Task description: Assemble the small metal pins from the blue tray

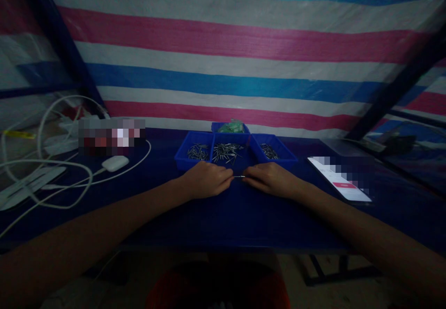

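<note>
Between my two hands runs a thin metal pin (238, 177), held level just above the blue table. My left hand (208, 180) pinches its left end, and my right hand (270, 179) closes on the right end, where a slightly thicker shiny part shows. Fingertips hide both ends. Just beyond the hands stand a left blue bin (178, 156) and a right blue bin (291, 154), each with many slim metal pieces in it. A loose heap of similar metal pieces (228, 151) lies between these bins.
Behind the bins is another blue bin (216, 126) with green plastic bags (234, 126). A lit phone (339, 183) lies to the right. White cables (88, 174) and a white case (115, 163) spread over the left side. Striped sheeting (226, 81) hangs behind the table.
</note>
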Motion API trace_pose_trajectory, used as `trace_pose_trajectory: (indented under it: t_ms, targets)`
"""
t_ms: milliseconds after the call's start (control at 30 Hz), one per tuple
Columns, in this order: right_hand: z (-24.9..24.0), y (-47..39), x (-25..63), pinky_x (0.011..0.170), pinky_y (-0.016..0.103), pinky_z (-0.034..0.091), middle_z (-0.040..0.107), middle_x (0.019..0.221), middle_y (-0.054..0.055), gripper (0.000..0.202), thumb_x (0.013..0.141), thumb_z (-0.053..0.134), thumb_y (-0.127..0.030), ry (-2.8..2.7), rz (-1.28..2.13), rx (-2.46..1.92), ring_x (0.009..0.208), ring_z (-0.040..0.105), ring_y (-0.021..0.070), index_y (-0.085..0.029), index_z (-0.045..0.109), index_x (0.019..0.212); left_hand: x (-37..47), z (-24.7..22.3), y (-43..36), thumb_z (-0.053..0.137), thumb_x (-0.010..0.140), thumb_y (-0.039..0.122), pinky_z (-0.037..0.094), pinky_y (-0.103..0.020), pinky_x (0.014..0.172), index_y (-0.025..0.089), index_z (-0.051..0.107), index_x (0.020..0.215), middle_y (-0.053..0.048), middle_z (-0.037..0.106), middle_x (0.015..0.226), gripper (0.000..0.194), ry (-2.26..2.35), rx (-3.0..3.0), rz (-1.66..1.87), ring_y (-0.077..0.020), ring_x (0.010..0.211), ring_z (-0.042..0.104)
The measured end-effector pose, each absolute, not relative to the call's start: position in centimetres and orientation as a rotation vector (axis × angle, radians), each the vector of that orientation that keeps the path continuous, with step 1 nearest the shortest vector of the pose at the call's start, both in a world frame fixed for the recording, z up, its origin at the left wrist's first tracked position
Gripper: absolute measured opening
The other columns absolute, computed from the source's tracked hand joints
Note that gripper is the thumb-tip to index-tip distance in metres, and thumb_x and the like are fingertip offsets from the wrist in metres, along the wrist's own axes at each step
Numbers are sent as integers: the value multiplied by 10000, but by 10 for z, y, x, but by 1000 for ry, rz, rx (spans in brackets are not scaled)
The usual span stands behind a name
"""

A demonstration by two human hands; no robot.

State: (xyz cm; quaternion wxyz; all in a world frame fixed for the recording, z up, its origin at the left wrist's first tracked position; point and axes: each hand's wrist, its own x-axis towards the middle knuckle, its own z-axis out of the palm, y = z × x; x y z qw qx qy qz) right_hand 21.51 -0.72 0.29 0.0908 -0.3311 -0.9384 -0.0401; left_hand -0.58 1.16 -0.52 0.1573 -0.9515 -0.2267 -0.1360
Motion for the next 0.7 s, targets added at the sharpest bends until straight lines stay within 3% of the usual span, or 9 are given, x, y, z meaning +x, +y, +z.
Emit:
trace_pose_trajectory:
  t_ms: [300, 500, 700]
  targets:
    - [4, -8, 214, 567, 231, 323, 531, 624, 15, 305, 906, 288, -311, -2774, -134, -1011, 544, 471, 101, -153, 516, 780, -6, -5, 12, 330, 875, 262, 355, -212, 480, 158, 515, 792, 12, 586, 656, 227, -666, -2743, -404, -104, 560, 552]
    - [2, -7, 217, 576, 230, 345, 581, 740, 34, 247, 887, 355, -318, -2739, -65, -1016, 613, 527, 115, -145, 496, 991, -7, -4, 10, 339, 869, 252, 356, -220, 485, 163, 517, 802, 10, 587, 658, 210, -667, -2735, -355, -111, 564, 551]
    - [3, -7, 216, 566, 230, 339, 552, 664, 22, 263, 901, 311, -303, -2781, -104, -1012, 572, 500, 108, -147, 519, 861, -7, -4, 12, 315, 882, 273, 363, -222, 497, 159, 514, 805, 5, 590, 666, 242, -687, -2761, -381, -109, 571, 553]
